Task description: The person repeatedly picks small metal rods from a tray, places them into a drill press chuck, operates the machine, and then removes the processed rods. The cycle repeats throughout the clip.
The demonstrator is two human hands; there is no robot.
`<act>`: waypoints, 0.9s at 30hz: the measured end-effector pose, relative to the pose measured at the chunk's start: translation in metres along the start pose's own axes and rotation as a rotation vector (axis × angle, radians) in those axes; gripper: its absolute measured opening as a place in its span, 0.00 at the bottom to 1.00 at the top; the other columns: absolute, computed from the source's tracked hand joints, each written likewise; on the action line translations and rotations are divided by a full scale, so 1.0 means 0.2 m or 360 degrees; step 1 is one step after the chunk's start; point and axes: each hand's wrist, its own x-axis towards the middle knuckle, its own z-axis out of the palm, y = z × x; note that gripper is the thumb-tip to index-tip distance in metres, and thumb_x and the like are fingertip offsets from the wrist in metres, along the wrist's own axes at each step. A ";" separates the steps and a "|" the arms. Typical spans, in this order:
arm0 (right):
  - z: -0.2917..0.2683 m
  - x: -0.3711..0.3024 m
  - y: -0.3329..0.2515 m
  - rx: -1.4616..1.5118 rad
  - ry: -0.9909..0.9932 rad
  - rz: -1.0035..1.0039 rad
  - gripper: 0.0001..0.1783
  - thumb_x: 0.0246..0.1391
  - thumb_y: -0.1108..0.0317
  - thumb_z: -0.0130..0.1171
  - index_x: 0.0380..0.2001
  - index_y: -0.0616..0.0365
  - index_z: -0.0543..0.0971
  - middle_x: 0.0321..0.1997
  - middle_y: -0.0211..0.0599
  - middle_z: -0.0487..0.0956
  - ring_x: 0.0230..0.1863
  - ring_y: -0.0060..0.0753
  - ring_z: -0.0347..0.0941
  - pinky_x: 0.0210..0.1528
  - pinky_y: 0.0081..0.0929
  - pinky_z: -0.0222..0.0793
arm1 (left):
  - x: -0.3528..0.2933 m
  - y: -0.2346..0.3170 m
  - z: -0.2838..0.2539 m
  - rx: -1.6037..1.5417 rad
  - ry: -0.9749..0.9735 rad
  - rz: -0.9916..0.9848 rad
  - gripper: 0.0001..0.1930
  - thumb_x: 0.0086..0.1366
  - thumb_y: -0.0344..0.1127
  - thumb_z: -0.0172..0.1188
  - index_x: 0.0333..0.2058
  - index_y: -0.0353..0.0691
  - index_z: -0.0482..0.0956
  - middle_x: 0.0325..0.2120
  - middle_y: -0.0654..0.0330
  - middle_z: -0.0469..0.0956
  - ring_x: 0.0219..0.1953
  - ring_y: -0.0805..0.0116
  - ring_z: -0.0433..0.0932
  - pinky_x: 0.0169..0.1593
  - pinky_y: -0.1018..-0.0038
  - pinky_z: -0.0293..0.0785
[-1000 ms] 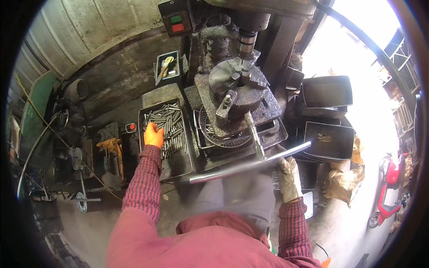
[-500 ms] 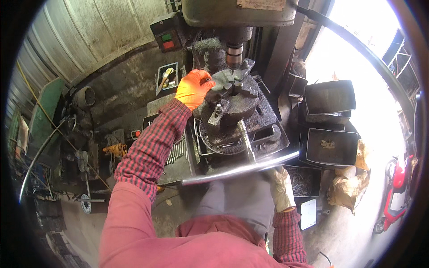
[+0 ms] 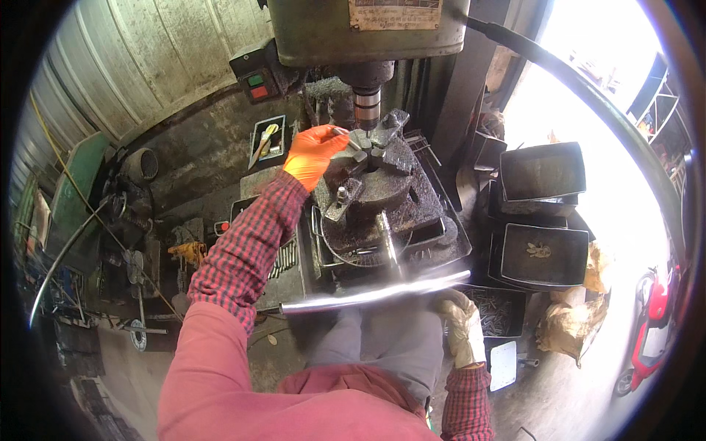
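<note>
Left hand (image 3: 316,153), in an orange glove, has moved from above the tray (image 3: 283,291) of loose pins to the chuck (image 3: 382,189); against the half-second-earlier frame it stands closer to the chuck jaws.

Condition of hands: the left is closed, thumb and fingers pinching a short metal pin (image 3: 340,131). The right hand (image 3: 462,327), in a pale glove, is just beside the right end of a long bright bar (image 3: 375,292); whether its fingers close on the bar cannot be told.

Governing relation: the pin is at the left hand's fingertips, on the chuck's left side, near the jaws and left of the spindle (image 3: 367,107). Its long axis appears to slope down to the right, toward the chuck's middle. The left hand is much the nearer; the right is well apart, lower.

Not verifiable: the pin's covered length, any contact with the jaws, and the blurred junction of bar and shaft (image 3: 387,241). The left forearm hides part of the tray.
</note>
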 end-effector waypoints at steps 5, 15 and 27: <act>-0.02 -0.02 0.01 0.0050 -0.0034 -0.0116 0.30 0.59 0.59 0.70 0.58 0.69 0.79 0.49 0.45 0.85 0.46 0.35 0.84 0.55 0.31 0.79 | 0.02 0.01 0.12 0.0151 -0.0104 -0.0057 0.08 0.71 0.29 0.66 0.47 0.34 0.86 0.40 0.64 0.86 0.41 0.78 0.81 0.49 0.77 0.77; 0.08 -0.05 -0.12 -0.0016 0.0520 -0.0424 0.28 0.59 0.67 0.67 0.61 0.67 0.77 0.51 0.44 0.85 0.52 0.36 0.82 0.61 0.31 0.76 | 0.06 0.09 0.13 0.0584 -0.0226 0.0099 0.07 0.65 0.27 0.71 0.40 0.34 0.85 0.36 0.63 0.85 0.39 0.76 0.82 0.44 0.76 0.79; 0.37 0.23 0.15 -0.0980 0.0139 -0.0669 0.28 0.44 0.72 0.77 0.52 0.61 0.83 0.51 0.47 0.85 0.55 0.49 0.81 0.62 0.40 0.75 | 0.10 0.06 0.10 0.0514 -0.0309 0.0087 0.06 0.66 0.28 0.71 0.39 0.34 0.86 0.33 0.63 0.85 0.37 0.75 0.83 0.40 0.75 0.79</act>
